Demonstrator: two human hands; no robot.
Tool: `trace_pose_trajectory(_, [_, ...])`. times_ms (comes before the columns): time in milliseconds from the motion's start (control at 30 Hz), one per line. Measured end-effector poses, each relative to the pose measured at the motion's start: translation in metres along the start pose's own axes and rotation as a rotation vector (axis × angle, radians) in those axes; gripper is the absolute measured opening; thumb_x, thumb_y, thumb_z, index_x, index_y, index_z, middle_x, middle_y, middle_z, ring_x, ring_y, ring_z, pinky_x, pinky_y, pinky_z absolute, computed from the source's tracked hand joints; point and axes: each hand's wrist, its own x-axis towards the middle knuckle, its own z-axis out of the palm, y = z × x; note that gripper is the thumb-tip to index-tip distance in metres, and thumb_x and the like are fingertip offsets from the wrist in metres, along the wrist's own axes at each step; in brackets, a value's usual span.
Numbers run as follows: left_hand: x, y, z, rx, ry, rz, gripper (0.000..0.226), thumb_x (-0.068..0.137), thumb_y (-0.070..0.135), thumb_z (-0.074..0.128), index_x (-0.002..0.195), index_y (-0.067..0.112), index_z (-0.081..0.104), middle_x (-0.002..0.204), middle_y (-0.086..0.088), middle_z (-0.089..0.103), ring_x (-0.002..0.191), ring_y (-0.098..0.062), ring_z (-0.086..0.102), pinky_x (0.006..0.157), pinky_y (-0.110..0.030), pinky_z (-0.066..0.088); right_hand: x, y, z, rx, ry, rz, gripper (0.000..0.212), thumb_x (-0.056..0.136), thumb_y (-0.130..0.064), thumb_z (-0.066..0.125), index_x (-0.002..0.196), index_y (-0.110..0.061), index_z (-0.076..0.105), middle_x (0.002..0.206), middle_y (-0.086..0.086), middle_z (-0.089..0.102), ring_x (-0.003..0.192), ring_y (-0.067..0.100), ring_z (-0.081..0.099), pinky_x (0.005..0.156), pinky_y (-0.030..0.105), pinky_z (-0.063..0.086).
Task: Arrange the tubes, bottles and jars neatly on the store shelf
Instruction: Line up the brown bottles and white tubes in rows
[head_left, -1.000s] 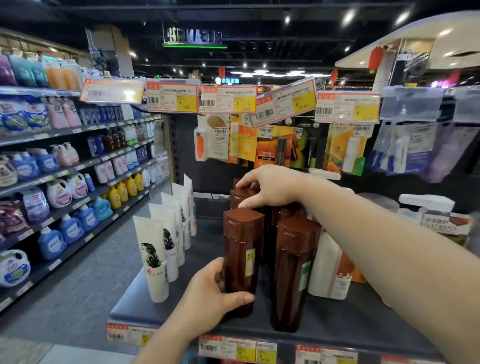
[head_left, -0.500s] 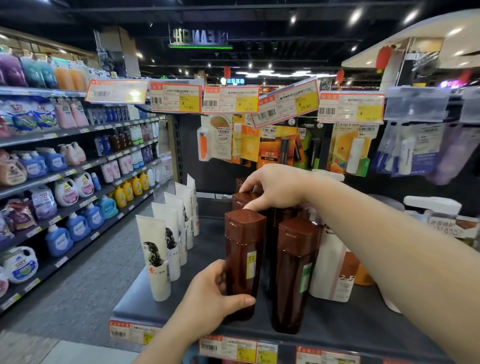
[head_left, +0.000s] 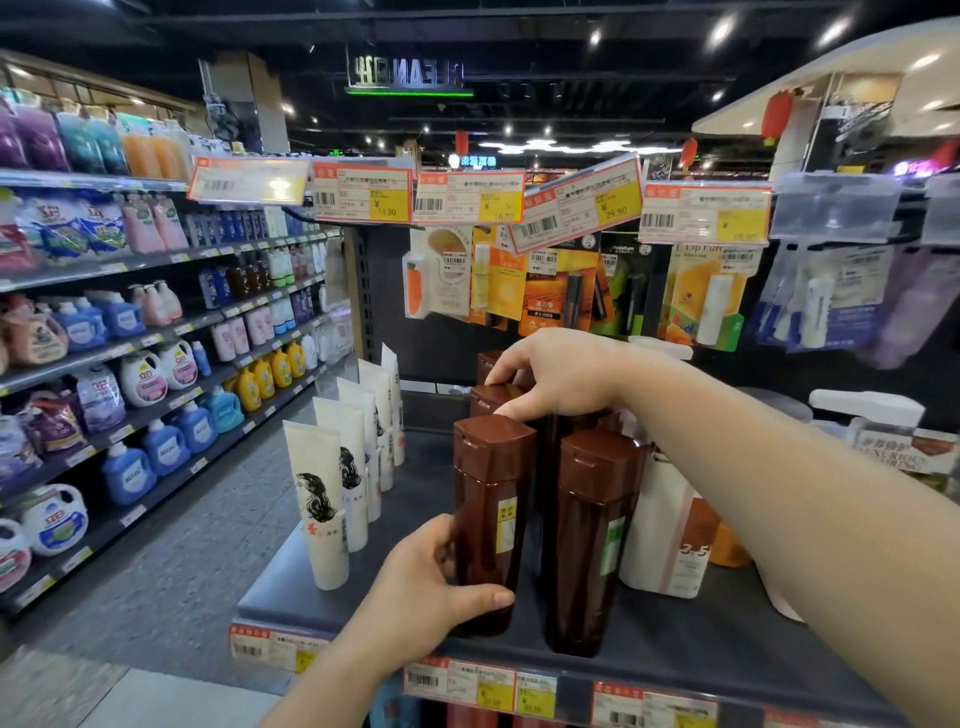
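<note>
The front-left brown bottle (head_left: 491, 519) stands upright near the front edge of the dark shelf (head_left: 701, 639), its flip cap on top and a pale label on its right face. The left hand (head_left: 421, 592) holds it low down: the thumb curls across the front near the base and the fingers wrap round the left side. Just to its right stands a second brown bottle (head_left: 589, 540), also upright, close beside but with a narrow gap between the two. Behind them more brown bottles run back in rows. The right hand (head_left: 561, 379) reaches over them with fingers bent downward, its fingertips resting on the cap of the rear brown bottle (head_left: 491, 397) directly behind the held one; whether it grips that cap or only touches it is unclear. To the left, a row of white tubes (head_left: 332, 488) stands cap-down, running from front to back. To the right of the brown bottles is a white bottle (head_left: 660, 525), partly hidden by the right forearm. Price tags (head_left: 483, 683) line the shelf's front edge, and more hang above over carded items on hooks.
</note>
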Motion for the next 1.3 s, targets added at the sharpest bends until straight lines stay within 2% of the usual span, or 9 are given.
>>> trace_pose_trajectory(267, [-0.006, 0.004, -0.002, -0.018, -0.002, -0.004, 0.056, 0.065, 0.007, 0.087, 0.112, 0.022, 0.061, 0.104, 0.013, 0.074, 0.099, -0.003, 0.068, 0.085, -0.020, 0.054, 0.000, 0.000, 0.003, 0.051, 0.007, 0.006, 0.040, 0.086, -0.035, 0.067, 0.124, -0.026, 0.060, 0.086, -0.022, 0.050, 0.076, -0.003, 0.051, 0.066, 0.014, 0.042])
trace_pose_trajectory(467, [-0.006, 0.004, -0.014, -0.070, 0.071, 0.042, 0.055, 0.059, 0.020, 0.090, 0.107, 0.021, 0.063, 0.102, 0.006, 0.075, 0.097, -0.011, 0.070, 0.082, -0.024, 0.054, -0.007, 0.006, -0.009, 0.138, -0.019, 0.037, 0.049, 0.081, -0.042, 0.071, 0.127, -0.034, 0.056, 0.108, -0.014, 0.064, 0.099, 0.007, 0.060, 0.090, 0.027, 0.047])
trace_pose_trajectory(533, [-0.005, 0.010, -0.017, -0.123, 0.151, 0.067, 0.038, 0.072, 0.016, 0.081, 0.105, 0.021, 0.064, 0.101, 0.005, 0.074, 0.096, -0.010, 0.069, 0.080, -0.023, 0.055, -0.009, 0.011, -0.019, 0.211, 0.043, 0.038, 0.047, 0.081, -0.045, 0.070, 0.126, -0.034, 0.058, 0.109, -0.015, 0.067, 0.102, 0.007, 0.061, 0.092, 0.027, 0.045])
trace_pose_trajectory(600, [-0.002, 0.017, -0.020, -0.147, 0.202, 0.095, 0.031, 0.077, 0.033, 0.066, 0.107, 0.023, 0.065, 0.104, 0.005, 0.073, 0.099, -0.008, 0.067, 0.086, -0.028, 0.055, -0.004, 0.017, -0.024, 0.240, 0.169, 0.055, 0.040, 0.085, -0.042, 0.068, 0.123, -0.030, 0.061, 0.111, -0.010, 0.068, 0.103, 0.009, 0.062, 0.089, 0.026, 0.045])
trace_pose_trajectory(700, [0.006, 0.023, -0.021, -0.210, 0.235, 0.111, 0.033, 0.087, 0.042, 0.050, 0.111, 0.025, 0.066, 0.110, 0.007, 0.071, 0.107, -0.011, 0.064, 0.095, -0.039, 0.052, 0.015, 0.018, -0.021, 0.089, 0.234, 0.088, 0.040, 0.088, -0.036, 0.066, 0.125, -0.024, 0.060, 0.118, -0.002, 0.066, 0.104, 0.013, 0.061, 0.085, 0.023, 0.046])
trace_pose_trajectory(767, [0.013, 0.021, -0.020, -0.232, 0.259, 0.092, 0.028, 0.098, 0.034, 0.043, 0.113, 0.028, 0.066, 0.115, 0.009, 0.069, 0.113, -0.010, 0.061, 0.100, -0.042, 0.049, 0.029, 0.015, -0.015, -0.039, 0.168, 0.104, 0.047, 0.089, -0.035, 0.065, 0.133, -0.021, 0.055, 0.128, 0.001, 0.061, 0.113, 0.017, 0.058, 0.093, 0.027, 0.045])
trace_pose_trajectory(900, [0.022, 0.009, -0.021, -0.260, 0.227, 0.015, 0.030, 0.102, 0.031, 0.039, 0.114, 0.039, 0.066, 0.123, 0.012, 0.066, 0.118, -0.012, 0.059, 0.105, -0.046, 0.044, 0.048, 0.012, -0.006, -0.182, 0.087, 0.123, 0.060, 0.089, -0.035, 0.065, 0.143, -0.020, 0.043, 0.144, 0.001, 0.047, 0.131, 0.021, 0.045, 0.105, 0.029, 0.037])
trace_pose_trajectory(1000, [0.023, 0.005, -0.021, -0.275, 0.178, -0.015, 0.032, 0.102, 0.034, 0.036, 0.115, 0.045, 0.063, 0.127, 0.013, 0.064, 0.121, -0.013, 0.058, 0.106, -0.048, 0.043, 0.053, 0.012, -0.002, -0.196, 0.056, 0.113, 0.058, 0.089, -0.033, 0.065, 0.141, -0.019, 0.046, 0.141, 0.001, 0.051, 0.127, 0.020, 0.048, 0.099, 0.026, 0.038])
trace_pose_trajectory(1300, [0.021, 0.006, -0.016, -0.382, 0.081, -0.036, 0.035, 0.103, 0.034, 0.033, 0.119, 0.037, 0.064, 0.124, 0.007, 0.067, 0.121, -0.017, 0.059, 0.106, -0.048, 0.043, 0.045, 0.010, -0.006, -0.159, 0.038, 0.035, 0.045, 0.089, -0.026, 0.066, 0.133, -0.022, 0.056, 0.128, -0.001, 0.061, 0.114, 0.015, 0.057, 0.084, 0.018, 0.040])
